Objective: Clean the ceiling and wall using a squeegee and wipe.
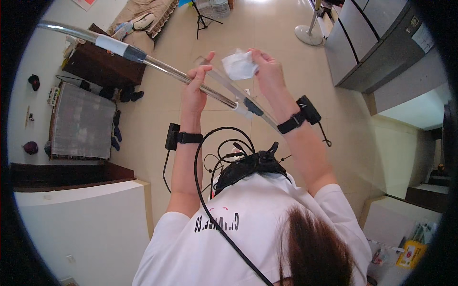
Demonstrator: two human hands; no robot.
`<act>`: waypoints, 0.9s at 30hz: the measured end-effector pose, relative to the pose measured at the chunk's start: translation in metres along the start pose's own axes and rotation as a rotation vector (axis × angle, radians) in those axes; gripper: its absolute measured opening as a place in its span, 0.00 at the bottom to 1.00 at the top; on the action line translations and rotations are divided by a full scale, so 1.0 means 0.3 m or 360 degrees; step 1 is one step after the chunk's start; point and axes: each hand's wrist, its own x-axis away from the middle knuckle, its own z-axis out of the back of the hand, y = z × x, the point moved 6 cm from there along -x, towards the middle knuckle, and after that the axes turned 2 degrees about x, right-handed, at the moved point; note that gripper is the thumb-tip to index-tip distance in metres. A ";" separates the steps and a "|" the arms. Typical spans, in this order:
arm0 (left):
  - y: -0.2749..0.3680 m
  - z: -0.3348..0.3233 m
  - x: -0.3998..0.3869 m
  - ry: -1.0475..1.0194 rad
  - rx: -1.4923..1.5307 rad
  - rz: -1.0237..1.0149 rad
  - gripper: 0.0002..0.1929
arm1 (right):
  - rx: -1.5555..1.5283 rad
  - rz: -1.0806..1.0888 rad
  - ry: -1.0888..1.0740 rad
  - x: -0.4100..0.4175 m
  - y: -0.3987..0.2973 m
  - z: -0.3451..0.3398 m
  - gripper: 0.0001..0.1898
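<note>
My left hand (195, 82) is closed around a shiny metal pole (168, 69). The pole slants from the upper left, through a white-and-grey sleeve (121, 48), down to a white plastic end (243, 109). A second, paler bar (229, 84) with a grey joint (253, 106) runs beside it. Its upper end lies against the left fingers, and its lower end passes behind my right forearm. Between the thumb and fingers of my right hand (268, 68) is a crumpled white sheet (239, 65), paper or cloth; I cannot tell which. The sheet is apart from the pole.
Black cables (200, 171) loop before my waist. On the tiled floor (171, 107) stand a black tripod (202, 21) and a round fan base (309, 35). A grey refrigerator (357, 43) is at right, a dark wooden cabinet (103, 60) at left. A person's shoe (144, 22) shows beyond it.
</note>
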 end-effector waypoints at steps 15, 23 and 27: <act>0.145 0.236 0.040 0.0214 0.0077 -0.0112 0.10 | 0.0799 0.0070 0.0348 0.161 0.076 0.747 0.11; 0.174 0.252 0.035 0.0272 0.0093 -0.0201 0.11 | 0.0815 -0.0050 -0.0139 0.208 0.228 0.549 0.11; 0.173 0.233 0.033 0.0301 0.0147 -0.0237 0.13 | 0.0806 -0.0071 -0.0426 0.232 0.259 0.451 0.11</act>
